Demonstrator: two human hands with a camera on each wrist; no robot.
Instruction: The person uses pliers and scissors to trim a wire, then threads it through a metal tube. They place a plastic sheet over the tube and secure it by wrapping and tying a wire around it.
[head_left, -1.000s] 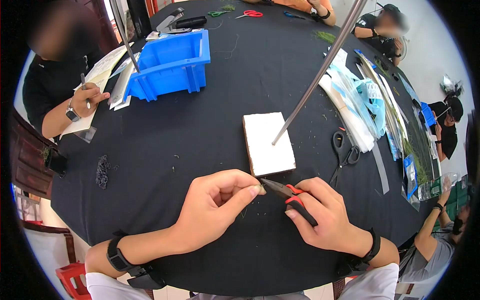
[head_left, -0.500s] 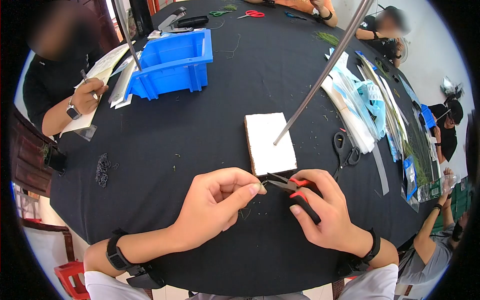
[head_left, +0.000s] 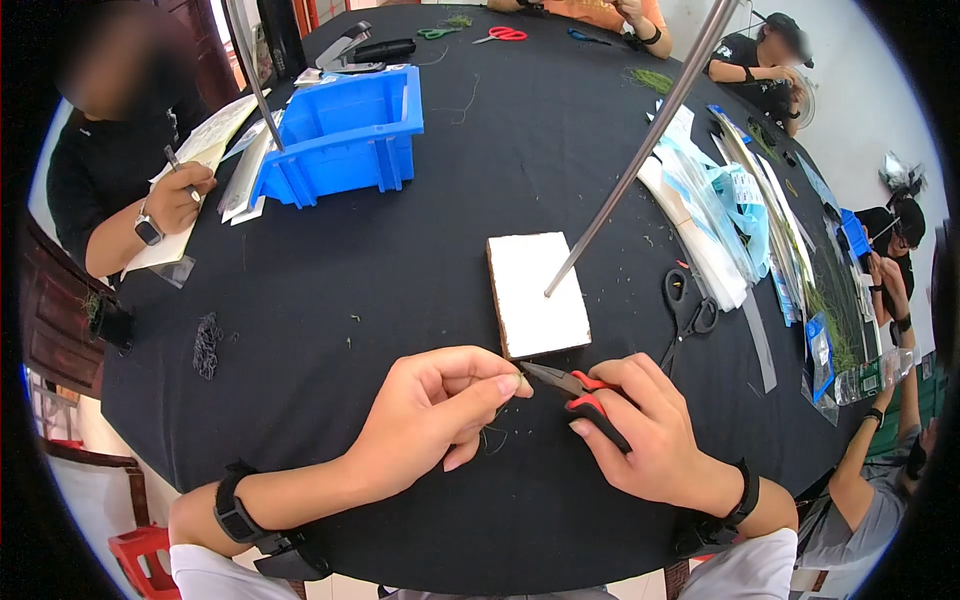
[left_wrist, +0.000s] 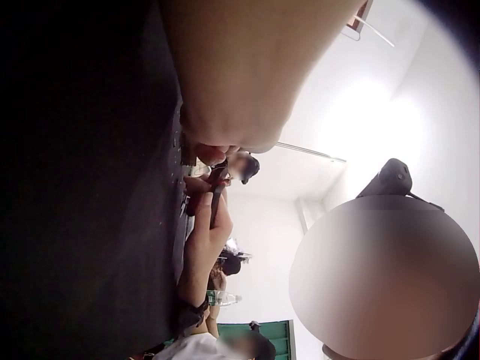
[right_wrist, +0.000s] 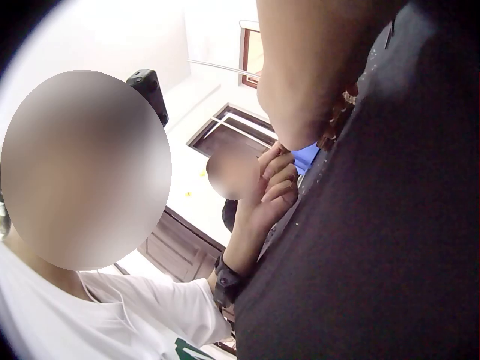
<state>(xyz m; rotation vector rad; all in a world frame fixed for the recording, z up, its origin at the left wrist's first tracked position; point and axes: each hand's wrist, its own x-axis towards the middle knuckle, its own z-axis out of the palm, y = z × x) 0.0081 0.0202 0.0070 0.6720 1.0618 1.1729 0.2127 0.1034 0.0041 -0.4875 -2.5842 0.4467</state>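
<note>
Near edge of the tabletop [head_left: 420,290], which is covered in matte black cloth: your two hands meet at the centre. Your left hand [head_left: 430,410] pinches a thin strand [head_left: 497,438] between thumb and forefinger; a fine, curved length shows below the fingers, while the part within the pinch is too small to make out. Your right hand [head_left: 645,430] grips pliers [head_left: 576,383] with smooth red-and-black handles and tapered metal jaws, whose tips lie at your left fingertips; contact cannot be told.

Just beyond your hands: a rectangular block [head_left: 535,300], white and flat on top, brown and rough along its side. The lower end of a slanting, polished metal rod [head_left: 640,165] shows against its top face.

Toward the right edge: black scissors [head_left: 690,310] with oval handle loops and, past them, long translucent plastic strips [head_left: 700,235].

Toward the left edge: a crinkled tangle of dark yarn [head_left: 207,347].

Toward the far left: a ribbed, open-topped bin [head_left: 350,165] of blue plastic.

Near the far edge: red-handled scissors [head_left: 507,34].
</note>
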